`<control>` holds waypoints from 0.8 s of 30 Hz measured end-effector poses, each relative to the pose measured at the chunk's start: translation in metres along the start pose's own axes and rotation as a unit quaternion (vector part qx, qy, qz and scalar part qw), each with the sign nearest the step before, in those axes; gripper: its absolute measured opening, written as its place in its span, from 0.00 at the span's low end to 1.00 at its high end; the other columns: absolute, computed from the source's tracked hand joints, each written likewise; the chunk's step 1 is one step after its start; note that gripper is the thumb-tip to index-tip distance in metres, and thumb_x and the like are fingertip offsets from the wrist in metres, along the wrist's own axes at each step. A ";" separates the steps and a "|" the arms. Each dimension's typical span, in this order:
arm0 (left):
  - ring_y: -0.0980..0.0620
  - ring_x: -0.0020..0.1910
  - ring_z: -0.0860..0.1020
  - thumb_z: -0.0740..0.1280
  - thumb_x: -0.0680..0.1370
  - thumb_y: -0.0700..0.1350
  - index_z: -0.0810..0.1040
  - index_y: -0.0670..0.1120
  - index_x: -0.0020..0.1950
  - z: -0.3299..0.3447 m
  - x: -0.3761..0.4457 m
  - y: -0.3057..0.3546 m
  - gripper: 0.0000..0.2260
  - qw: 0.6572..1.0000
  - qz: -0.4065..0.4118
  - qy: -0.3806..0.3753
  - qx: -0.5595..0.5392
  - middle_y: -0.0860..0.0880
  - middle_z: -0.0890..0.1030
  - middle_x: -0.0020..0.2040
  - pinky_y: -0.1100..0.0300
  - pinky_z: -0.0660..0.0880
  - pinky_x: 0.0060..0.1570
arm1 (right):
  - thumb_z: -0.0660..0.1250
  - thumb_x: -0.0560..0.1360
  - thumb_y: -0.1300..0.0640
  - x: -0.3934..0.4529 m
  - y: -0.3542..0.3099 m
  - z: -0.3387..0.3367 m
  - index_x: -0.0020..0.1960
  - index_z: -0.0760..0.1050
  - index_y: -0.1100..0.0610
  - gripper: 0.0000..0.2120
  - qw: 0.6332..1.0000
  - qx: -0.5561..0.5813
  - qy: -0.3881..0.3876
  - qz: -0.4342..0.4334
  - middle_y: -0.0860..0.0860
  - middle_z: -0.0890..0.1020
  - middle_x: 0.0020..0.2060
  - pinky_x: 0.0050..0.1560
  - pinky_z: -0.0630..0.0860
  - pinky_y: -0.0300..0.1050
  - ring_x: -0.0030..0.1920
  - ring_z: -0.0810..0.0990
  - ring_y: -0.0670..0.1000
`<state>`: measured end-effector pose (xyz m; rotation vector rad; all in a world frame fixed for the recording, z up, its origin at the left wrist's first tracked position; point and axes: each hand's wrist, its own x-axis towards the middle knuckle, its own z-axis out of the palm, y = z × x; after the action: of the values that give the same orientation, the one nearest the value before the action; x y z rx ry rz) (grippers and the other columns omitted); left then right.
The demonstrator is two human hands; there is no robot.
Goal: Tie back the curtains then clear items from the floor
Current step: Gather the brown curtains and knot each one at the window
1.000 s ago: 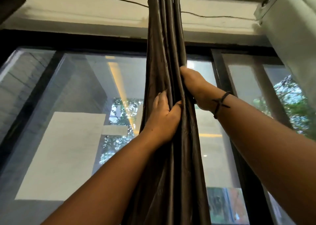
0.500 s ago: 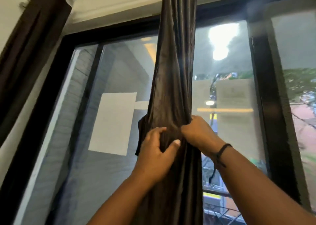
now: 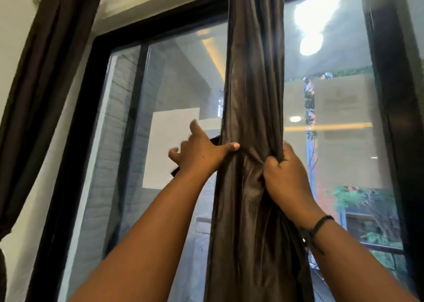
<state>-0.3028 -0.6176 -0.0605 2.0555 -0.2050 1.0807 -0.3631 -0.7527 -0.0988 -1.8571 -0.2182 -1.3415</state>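
I have the dark brown curtain (image 3: 252,95) bunched into one thick column hanging straight down in front of the window (image 3: 179,83), roughly in the middle of my view. My right hand (image 3: 286,177) is clenched tight on the right edge of the bunch, fingers curled into the folds, with a dark cord bracelet (image 3: 321,223) at the wrist. My left hand (image 3: 202,154) is much looser: the thumb presses against the left side of the fabric while the fingers are spread wide and reach behind or past it. A small dark scrap shows by that palm, but I cannot tell whether it is a tie or just a stray fold, so I cannot say the left hand holds anything. A second curtain (image 3: 46,83) hangs untied at the far left by the wall. I judge I am still gathering, with no tie around the bunch yet. The risk is that slick, shiny cloth sliding out of the one firm grip if I let the thumb off too soon; the folds would fan open again. Pulling down hard with the right hand could also strain whatever holds the curtain above, which is out of view.
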 end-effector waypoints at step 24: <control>0.50 0.43 0.84 0.64 0.69 0.68 0.81 0.48 0.55 -0.019 -0.015 0.011 0.27 0.789 0.075 -0.344 -0.503 0.49 0.86 0.43 0.53 0.80 0.50 | 0.55 0.78 0.58 -0.039 -0.033 0.056 0.66 0.58 0.54 0.18 0.990 -0.133 -0.034 -0.045 0.55 0.76 0.43 0.32 0.67 0.46 0.38 0.76 0.57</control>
<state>-0.3289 -0.6143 -0.0595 1.3159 -1.0740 0.1053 -0.3583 -0.6807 -0.1213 -2.1392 -0.1671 -1.4260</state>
